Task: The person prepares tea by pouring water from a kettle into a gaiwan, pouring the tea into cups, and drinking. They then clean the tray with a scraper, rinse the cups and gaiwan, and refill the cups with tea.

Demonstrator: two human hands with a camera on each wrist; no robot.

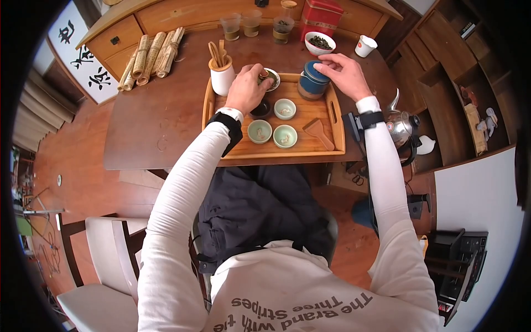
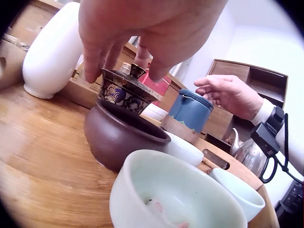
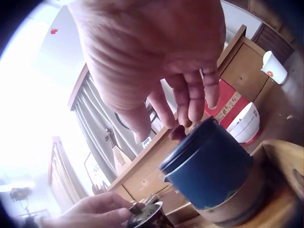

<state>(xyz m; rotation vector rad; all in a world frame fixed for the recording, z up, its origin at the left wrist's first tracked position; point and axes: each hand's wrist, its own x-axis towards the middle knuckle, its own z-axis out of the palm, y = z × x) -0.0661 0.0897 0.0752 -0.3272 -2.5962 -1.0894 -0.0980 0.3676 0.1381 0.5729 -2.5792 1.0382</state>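
My left hand (image 1: 249, 87) is over a dark, gold-patterned gaiwan (image 2: 124, 97), fingers and thumb around its rim and lid. In the left wrist view the gaiwan stands behind a dark brown clay bowl (image 2: 118, 135). My right hand (image 1: 345, 74) hovers at the top of a blue lidded pot (image 1: 312, 83) with a tan lower band. Its fingers are loosely bent, fingertips right by the lid's small reddish knob (image 3: 177, 133), thumb apart from it. Nearer me on the wooden tray (image 1: 243, 148) are pale green cups (image 1: 285, 135) and a flat wooden tool (image 1: 318, 133).
A white holder (image 1: 222, 82) with wooden tea tools stands at the tray's left. Bamboo scrolls (image 1: 149, 55) lie farther left. Behind are glasses (image 1: 251, 25), a red tin (image 1: 322, 17), a bowl of leaves (image 1: 319, 48) and a white cup (image 1: 365, 46). A metal kettle (image 1: 401, 124) stands right.
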